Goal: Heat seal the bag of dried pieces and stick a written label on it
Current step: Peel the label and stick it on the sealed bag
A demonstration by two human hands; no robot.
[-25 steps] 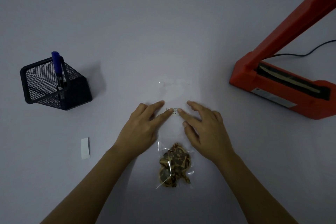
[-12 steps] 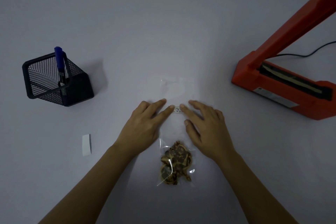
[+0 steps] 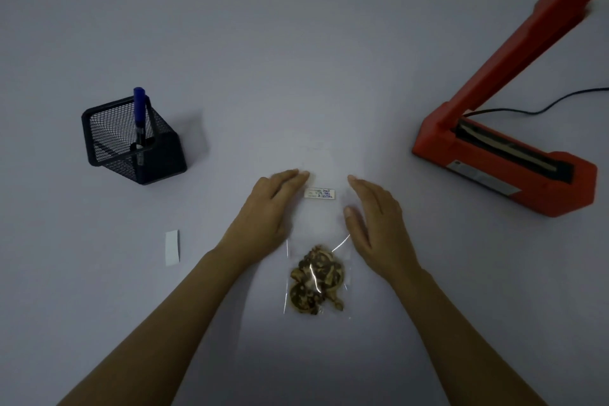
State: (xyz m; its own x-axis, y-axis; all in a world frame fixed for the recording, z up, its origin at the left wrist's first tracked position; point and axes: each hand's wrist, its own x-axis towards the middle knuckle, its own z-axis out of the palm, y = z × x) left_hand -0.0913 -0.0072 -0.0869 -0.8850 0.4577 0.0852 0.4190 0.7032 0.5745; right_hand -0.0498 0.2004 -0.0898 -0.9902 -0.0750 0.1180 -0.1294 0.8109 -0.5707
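Note:
A clear plastic bag (image 3: 321,227) lies flat on the table, with brown dried pieces (image 3: 317,280) bunched at its near end. A small white label (image 3: 320,193) with blue handwriting sits on the bag's upper half. My left hand (image 3: 268,212) hovers just left of the label, fingers apart, holding nothing. My right hand (image 3: 375,214) is just right of the label, also spread and empty. Neither hand covers the label.
A red heat sealer (image 3: 504,158) stands at the right with its arm raised and a black cable behind it. A black mesh pen holder (image 3: 131,138) with a blue marker (image 3: 139,115) is at the left. A white backing strip (image 3: 172,247) lies near the left forearm.
Both hands' fingertips were pressing on the label; they have now slid apart to either side, leaving the label uncovered on the bag.

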